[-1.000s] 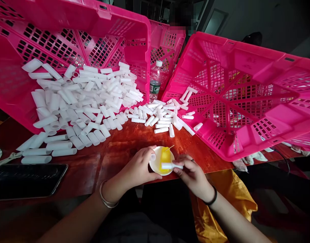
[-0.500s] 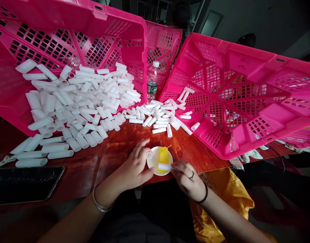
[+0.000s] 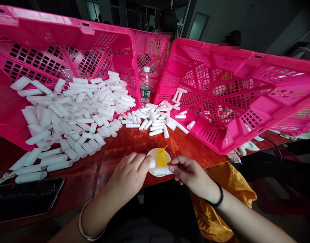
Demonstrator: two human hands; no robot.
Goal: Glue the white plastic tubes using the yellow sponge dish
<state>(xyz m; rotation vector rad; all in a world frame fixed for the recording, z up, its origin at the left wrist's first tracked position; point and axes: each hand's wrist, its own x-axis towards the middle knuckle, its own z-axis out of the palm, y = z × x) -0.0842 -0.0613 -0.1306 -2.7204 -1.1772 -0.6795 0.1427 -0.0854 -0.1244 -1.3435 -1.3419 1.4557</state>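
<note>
My left hand (image 3: 131,175) is closed around a short white tube (image 3: 152,164), whose end shows past the fingertips. Between the fingers of my right hand (image 3: 191,173) is another white tube (image 3: 162,170), lying level and pointing left. Both tubes are just over the near side of a small white bowl (image 3: 149,156) at the table's front edge. A yellow strip (image 3: 161,156) lies across the bowl, with a thin stick (image 3: 163,148) at its top. Whether the two tubes touch cannot be made out.
Many white tubes spill from a tipped pink crate (image 3: 136,77) on the left. Smaller tubes (image 3: 156,124) lie before a second pink crate (image 3: 221,148) on the right. A water bottle (image 3: 145,84) stands between them. A phone (image 3: 25,199) and scissors (image 3: 4,179) lie at left.
My left hand has turned, its fingers now curled over its tube. My right hand's tube has moved slightly down, and the two tubes are closer together. The camera view has shifted a little.
</note>
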